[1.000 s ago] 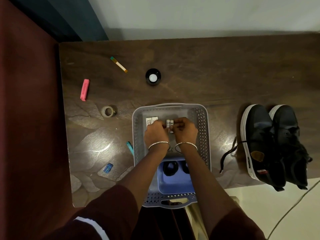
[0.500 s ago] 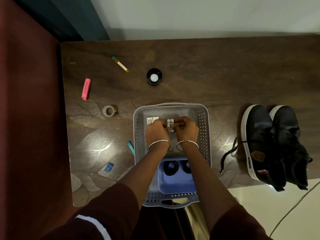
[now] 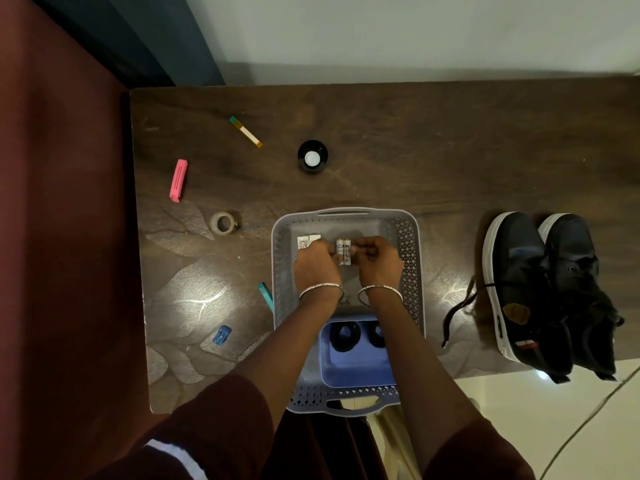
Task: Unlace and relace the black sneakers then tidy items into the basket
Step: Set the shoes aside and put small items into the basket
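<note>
A grey perforated basket (image 3: 411,271) sits at the table's front edge. Inside it, my left hand (image 3: 317,263) and my right hand (image 3: 377,259) pinch a pair of small white batteries (image 3: 343,251) between their fingertips. A small white box (image 3: 306,240) lies in the basket just left of my left hand. A blue tray (image 3: 356,365) holding two black rings fills the basket's near end. The two black sneakers (image 3: 540,289) with white soles lie side by side at the table's right, one lace (image 3: 460,306) trailing loose.
On the dark wooden table (image 3: 415,150) lie a pink clip (image 3: 178,180), a tape roll (image 3: 223,222), a black jar with a white lid (image 3: 312,156), a striped stick (image 3: 246,132), a teal pen (image 3: 266,295) and a small blue piece (image 3: 221,335).
Both hands stay in the basket on the batteries; they have barely shifted.
</note>
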A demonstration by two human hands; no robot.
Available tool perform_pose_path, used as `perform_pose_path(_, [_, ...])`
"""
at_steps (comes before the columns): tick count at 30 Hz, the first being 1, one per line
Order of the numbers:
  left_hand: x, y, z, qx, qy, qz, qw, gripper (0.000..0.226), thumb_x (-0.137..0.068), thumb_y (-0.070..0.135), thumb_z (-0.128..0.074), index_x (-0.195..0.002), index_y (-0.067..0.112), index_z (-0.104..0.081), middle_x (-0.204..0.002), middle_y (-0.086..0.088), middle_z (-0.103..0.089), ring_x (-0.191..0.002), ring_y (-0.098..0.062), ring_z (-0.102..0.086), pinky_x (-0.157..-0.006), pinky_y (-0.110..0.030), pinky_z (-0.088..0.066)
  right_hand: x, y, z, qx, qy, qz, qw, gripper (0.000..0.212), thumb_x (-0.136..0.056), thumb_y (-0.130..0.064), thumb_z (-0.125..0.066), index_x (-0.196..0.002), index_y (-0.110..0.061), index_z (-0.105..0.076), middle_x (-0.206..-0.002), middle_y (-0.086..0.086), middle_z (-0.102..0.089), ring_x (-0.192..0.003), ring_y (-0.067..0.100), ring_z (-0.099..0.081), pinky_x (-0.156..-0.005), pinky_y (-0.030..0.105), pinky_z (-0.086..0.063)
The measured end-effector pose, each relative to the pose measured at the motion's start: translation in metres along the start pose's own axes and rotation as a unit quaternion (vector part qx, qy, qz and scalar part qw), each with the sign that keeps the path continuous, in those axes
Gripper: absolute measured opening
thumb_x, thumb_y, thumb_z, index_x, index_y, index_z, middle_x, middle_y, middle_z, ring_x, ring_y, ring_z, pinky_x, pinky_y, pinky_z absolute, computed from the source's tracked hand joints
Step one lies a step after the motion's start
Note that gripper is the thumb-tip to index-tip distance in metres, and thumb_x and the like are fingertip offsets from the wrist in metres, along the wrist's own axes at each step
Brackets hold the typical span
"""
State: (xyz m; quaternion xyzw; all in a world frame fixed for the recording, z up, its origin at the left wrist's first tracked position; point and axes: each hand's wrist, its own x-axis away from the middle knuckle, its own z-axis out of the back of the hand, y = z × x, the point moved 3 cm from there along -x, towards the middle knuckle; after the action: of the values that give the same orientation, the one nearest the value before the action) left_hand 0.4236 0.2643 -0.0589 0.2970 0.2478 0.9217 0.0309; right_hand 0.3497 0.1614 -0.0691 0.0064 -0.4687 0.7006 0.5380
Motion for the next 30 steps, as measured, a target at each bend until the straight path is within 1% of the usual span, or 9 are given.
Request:
perform_pose_path(3, [0.006,0.006,0.025,0.049,0.025,-0.029,0.998,0.010,-0.091,0.022,-0.071,-0.092,0.012,-0.074,-0.085,-0.010,-0.074,-0.080,-0.027,-0.070,-0.072,-0.039,-0.056,0.011,-0.009,0.008,0.008,0.048,0.025,0.999,0.008,-0.093,-0.008,-0.069,-0.098,-0.006,-0.074,-0.085,0.002,-0.071,-0.070,0.003,-0.059,-0.063,-0.001,-0.040])
perform_pose_path(7, [0.001,0.005,0.077,0.077,0.104,-0.060,0.990,0.015,-0.092,0.028,-0.069,-0.088,0.014,-0.073,-0.077,-0.006,-0.074,-0.072,-0.026,-0.070,-0.065,-0.035,-0.054,0.024,-0.040,0.012,0.003,0.082,0.094,0.992,0.007,-0.095,-0.010,-0.067,-0.094,-0.008,-0.074,-0.082,-0.004,-0.068,-0.071,-0.006,-0.058,-0.064,-0.001,-0.040])
perform_pose_path(10, [-0.010,-0.007,0.117,0.072,0.183,-0.086,0.977,0.007,-0.090,0.019,-0.071,-0.087,0.013,-0.074,-0.076,-0.006,-0.073,-0.069,-0.024,-0.067,-0.060,-0.021,-0.034,0.028,-0.072,0.006,-0.005,0.093,0.147,0.985,0.007,-0.094,-0.009,-0.067,-0.093,-0.009,-0.074,-0.080,-0.005,-0.067,-0.069,-0.003,-0.058,-0.065,0.001,-0.041])
perform_pose_path(12, [-0.021,-0.025,0.137,0.046,0.210,-0.087,0.973,0.004,-0.087,0.012,-0.069,-0.090,0.012,-0.072,-0.082,-0.007,-0.070,-0.074,-0.024,-0.065,-0.062,-0.022,-0.032,0.025,-0.097,-0.001,0.009,0.095,0.191,0.977,0.007,-0.093,-0.008,-0.068,-0.094,-0.009,-0.075,-0.081,-0.004,-0.068,-0.068,0.002,-0.058,-0.065,0.001,-0.040])
perform_pose_path(14, [-0.035,-0.048,0.149,0.026,0.208,-0.078,0.975,0.014,-0.084,0.008,-0.069,-0.097,0.012,-0.071,-0.096,-0.009,-0.068,-0.085,-0.027,-0.064,-0.074,-0.028,-0.042,0.015,-0.117,-0.014,0.029,0.082,0.221,0.971,0.008,-0.091,-0.007,-0.068,-0.092,-0.010,-0.075,-0.084,0.001,-0.071,-0.071,0.010,-0.061,-0.067,0.009,-0.045])
perform_pose_path(18, [-0.059,-0.082,0.155,-0.022,0.137,-0.066,0.988,0.046,-0.072,0.011,-0.083,-0.116,0.014,-0.067,-0.119,-0.014,-0.059,-0.107,-0.036,-0.059,-0.092,-0.044,-0.050,-0.011,-0.143,-0.040,0.077,0.065,0.238,0.966,0.015,-0.085,-0.003,-0.071,-0.098,-0.007,-0.073,-0.095,0.013,-0.069,-0.087,0.032,-0.066,-0.079,0.041,-0.053])
perform_pose_path(23, [-0.078,-0.104,0.145,-0.049,0.038,-0.067,0.996,0.073,-0.065,0.011,-0.089,-0.131,0.019,-0.059,-0.132,-0.013,-0.051,-0.114,-0.038,-0.056,-0.097,-0.050,-0.050,-0.048,-0.162,-0.067,0.176,0.016,0.164,0.971,0.054,-0.080,-0.011,-0.081,-0.128,-0.002,-0.058,-0.134,0.018,-0.054,-0.123,0.036,-0.052,-0.103,0.044,-0.046])
perform_pose_path(26, [-0.081,-0.110,0.139,-0.054,0.026,-0.070,0.996,0.068,-0.069,0.004,-0.084,-0.130,0.022,-0.060,-0.128,-0.011,-0.054,-0.111,-0.038,-0.057,-0.095,-0.048,-0.051,-0.064,-0.163,-0.080,0.235,-0.019,0.138,0.962,0.073,-0.079,-0.018,-0.085,-0.139,-0.002,-0.047,-0.147,0.018,-0.044,-0.134,0.037,-0.043,-0.110,0.046,-0.041])
perform_pose_path(30, [-0.083,-0.118,0.138,-0.034,0.045,-0.071,0.996,0.058,-0.074,0.001,-0.077,-0.128,0.019,-0.064,-0.120,-0.013,-0.060,-0.106,-0.037,-0.058,-0.090,-0.045,-0.052,-0.075,-0.160,-0.092,0.264,-0.022,0.130,0.956,0.075,-0.079,-0.016,-0.085,-0.141,-0.003,-0.045,-0.148,0.018,-0.044,-0.134,0.039,-0.044,-0.110,0.047,-0.041])
